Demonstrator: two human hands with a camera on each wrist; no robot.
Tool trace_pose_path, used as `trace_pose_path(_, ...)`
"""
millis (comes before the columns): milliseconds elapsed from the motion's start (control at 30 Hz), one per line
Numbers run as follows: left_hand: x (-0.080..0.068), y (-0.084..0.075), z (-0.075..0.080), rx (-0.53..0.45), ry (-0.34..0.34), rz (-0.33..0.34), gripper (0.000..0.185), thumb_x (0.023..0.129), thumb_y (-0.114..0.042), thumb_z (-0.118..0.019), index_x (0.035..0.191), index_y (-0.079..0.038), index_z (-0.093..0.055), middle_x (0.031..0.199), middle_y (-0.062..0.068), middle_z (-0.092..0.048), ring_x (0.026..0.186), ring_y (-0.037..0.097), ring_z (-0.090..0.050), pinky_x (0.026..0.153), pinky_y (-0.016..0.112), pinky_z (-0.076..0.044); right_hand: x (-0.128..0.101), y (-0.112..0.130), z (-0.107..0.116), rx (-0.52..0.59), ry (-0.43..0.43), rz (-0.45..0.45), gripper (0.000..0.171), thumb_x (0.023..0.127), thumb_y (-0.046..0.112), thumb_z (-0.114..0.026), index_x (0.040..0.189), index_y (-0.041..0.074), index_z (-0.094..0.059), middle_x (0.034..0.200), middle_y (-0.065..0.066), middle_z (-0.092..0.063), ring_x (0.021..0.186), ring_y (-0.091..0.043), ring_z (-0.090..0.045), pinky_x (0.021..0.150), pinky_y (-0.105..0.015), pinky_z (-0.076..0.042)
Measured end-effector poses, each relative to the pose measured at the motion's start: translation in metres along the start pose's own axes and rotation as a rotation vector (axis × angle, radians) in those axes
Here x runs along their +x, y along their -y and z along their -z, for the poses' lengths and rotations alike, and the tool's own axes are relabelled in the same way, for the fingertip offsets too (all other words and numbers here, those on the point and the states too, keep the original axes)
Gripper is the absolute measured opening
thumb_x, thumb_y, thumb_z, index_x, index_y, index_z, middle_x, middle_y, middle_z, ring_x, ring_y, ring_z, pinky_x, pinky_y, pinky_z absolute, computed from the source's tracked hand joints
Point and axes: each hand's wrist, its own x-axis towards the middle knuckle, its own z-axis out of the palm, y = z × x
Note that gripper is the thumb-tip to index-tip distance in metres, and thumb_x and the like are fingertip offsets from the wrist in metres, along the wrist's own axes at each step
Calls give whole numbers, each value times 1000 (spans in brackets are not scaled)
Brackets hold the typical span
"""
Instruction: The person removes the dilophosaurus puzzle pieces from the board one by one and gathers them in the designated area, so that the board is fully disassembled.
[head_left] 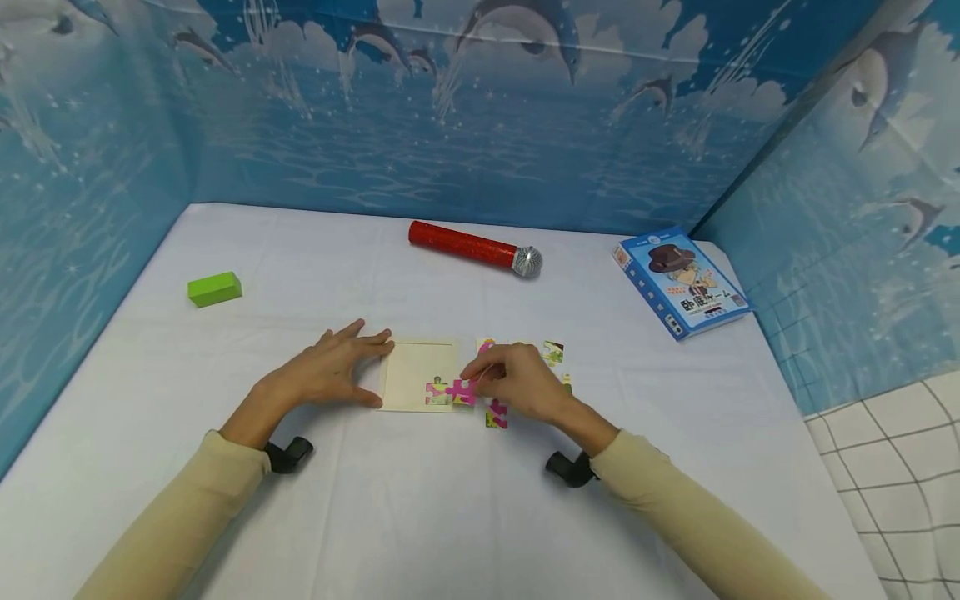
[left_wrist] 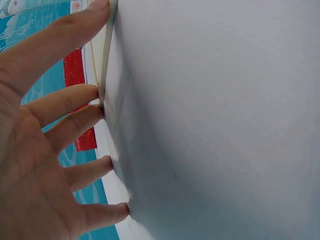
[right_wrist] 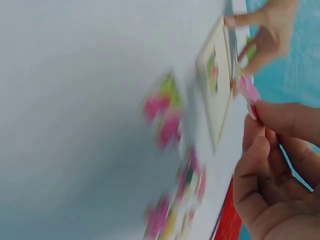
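Note:
A shallow wooden puzzle tray lies on the white table, with one pink and green jigsaw piece at its lower right. My left hand is spread, its thumb and index finger touching the tray's left edge; the left wrist view shows the fingers fairly straight. Between thumb and fingers, my right hand pinches a pink jigsaw piece above the tray's right side. Below that hand lies a pink and green piece. More loose pieces sit to the right, partly hidden by the hand and blurred in the right wrist view.
Toward the back lies a red microphone with a silver head. A green block is at the left, and a blue game box at the back right. Blue dolphin-print curtains border the table.

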Motion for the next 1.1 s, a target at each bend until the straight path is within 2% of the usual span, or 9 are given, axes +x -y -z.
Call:
trace_pose_path(167, 0, -2, 1, 3, 1, 0, 85, 62, -48, -78, 135, -22, -43, 146, -5, -31, 138, 33, -11, 104, 64, -13, -26, -23, 28, 8, 5, -131, 15, 79, 11, -67, 91, 20, -71, 87, 7, -67, 73, -11, -60, 64, -26, -51)
trace_pose_path(333, -1, -3, 3, -6, 4, 3, 84, 62, -46, -78, 135, -20, -44, 146, -3, -32, 138, 34, -11, 104, 64, -12, -42, -43, 35, 25, 47, -200, 15, 80, 10, -66, 92, 16, -71, 90, 4, -69, 74, -13, -59, 64, -25, -50)
trace_pose_path(533, -1, -3, 2, -22, 14, 3, 84, 62, -46, -78, 135, -19, -44, 146, -3, -31, 138, 34, -11, 104, 64, -11, -47, -52, 31, 6, 28, -213, 14, 78, 8, -68, 90, 15, -71, 87, 3, -68, 73, -14, -57, 62, -24, -49)
trace_pose_path(833, 1, -2, 1, -23, 13, 8, 86, 61, -47, -78, 135, -20, -43, 146, -6, -30, 138, 33, -11, 105, 63, -11, -46, -51, 26, -32, 1, -237, 15, 76, 6, -70, 87, 15, -71, 84, 4, -68, 72, -13, -57, 63, -24, -50)
trace_pose_path(1100, 1, -1, 1, -21, 12, 4, 85, 62, -47, -78, 135, -20, -44, 146, -5, -31, 138, 34, -11, 104, 63, -12, -46, -50, 24, -72, -18, -202, 17, 74, 1, -69, 84, 15, -71, 79, 4, -67, 67, -12, -56, 60, -23, -49)
